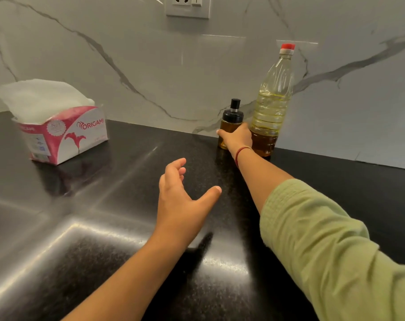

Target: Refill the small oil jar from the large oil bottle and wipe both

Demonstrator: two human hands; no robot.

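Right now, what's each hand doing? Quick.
Left hand: open, fingers spread, holding nothing, above the counter.
Right hand: gripping the small oil jar beside the large oil bottle.

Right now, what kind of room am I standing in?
Most likely a home kitchen: a black stone counter against a marble-look backsplash, with a large oil bottle and small oil jar on it.

Upright on black countertop (127, 181), close to marble backsplash (150, 66): small oil jar (229, 122), clear glass, black collar and black cap on, amber oil inside, gripped round the body by right hand (237, 137). Just beside it on the right: large oil bottle (272, 105), clear ribbed plastic, upright, red cap on, mostly full of pale yellow oil, darker at base.
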